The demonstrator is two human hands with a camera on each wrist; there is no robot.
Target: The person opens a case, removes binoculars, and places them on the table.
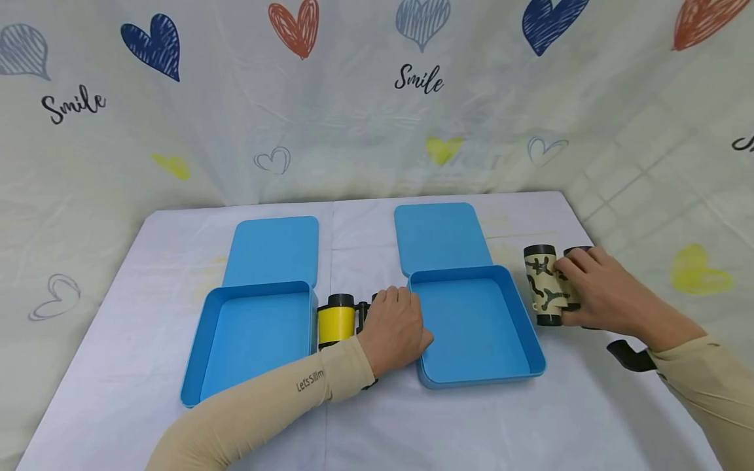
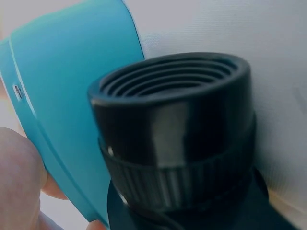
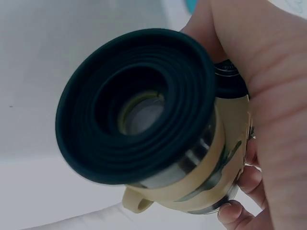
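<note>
My left hand (image 1: 393,330) grips the left wall of the right blue box (image 1: 480,379), thumb over the rim, as the left wrist view shows close up with the box wall (image 2: 72,96). Under that hand and wrist stand yellow and black binoculars (image 1: 336,325), partly hidden, in the gap between the two boxes; their black eyepiece (image 2: 177,129) fills the left wrist view. On the right, my right hand (image 1: 615,291) holds camouflage-patterned binoculars (image 1: 540,284) around one barrel. The right wrist view looks onto their dark eyecup (image 3: 134,105).
The left blue box (image 1: 191,366) stands at the left, its lid (image 1: 273,248) folded back behind it. Behind the right box lies its lid (image 1: 442,235), also open. A white cloth covers the table (image 1: 377,432). A heart-printed curtain (image 1: 347,111) hangs at the back and sides.
</note>
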